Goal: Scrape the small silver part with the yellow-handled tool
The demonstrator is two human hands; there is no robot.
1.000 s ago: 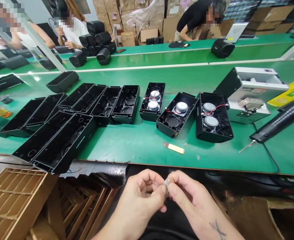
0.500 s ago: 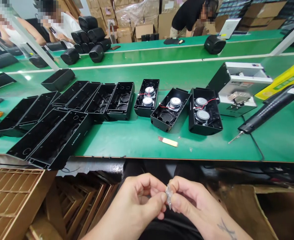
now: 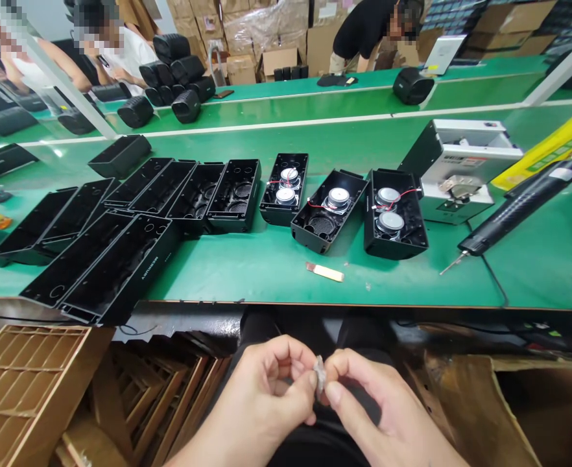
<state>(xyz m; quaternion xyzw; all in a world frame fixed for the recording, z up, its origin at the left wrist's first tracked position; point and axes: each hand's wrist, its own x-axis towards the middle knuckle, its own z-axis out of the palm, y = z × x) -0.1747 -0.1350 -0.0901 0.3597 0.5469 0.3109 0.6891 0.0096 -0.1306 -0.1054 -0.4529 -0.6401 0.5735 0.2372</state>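
On the green bench [image 3: 266, 272], speaker drivers [image 3: 389, 209] inside black housings [image 3: 395, 217].

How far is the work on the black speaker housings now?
Two housings, and, hold two drivers each. A third housing has only one. The left hand and right hand pinch a small clear piece below the table edge. The housings further left look unfilled.

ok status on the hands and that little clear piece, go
Left hand and right hand both pinching clear piece, below bench edge. Speaker shells untouched on bench. Nothing between the hands.
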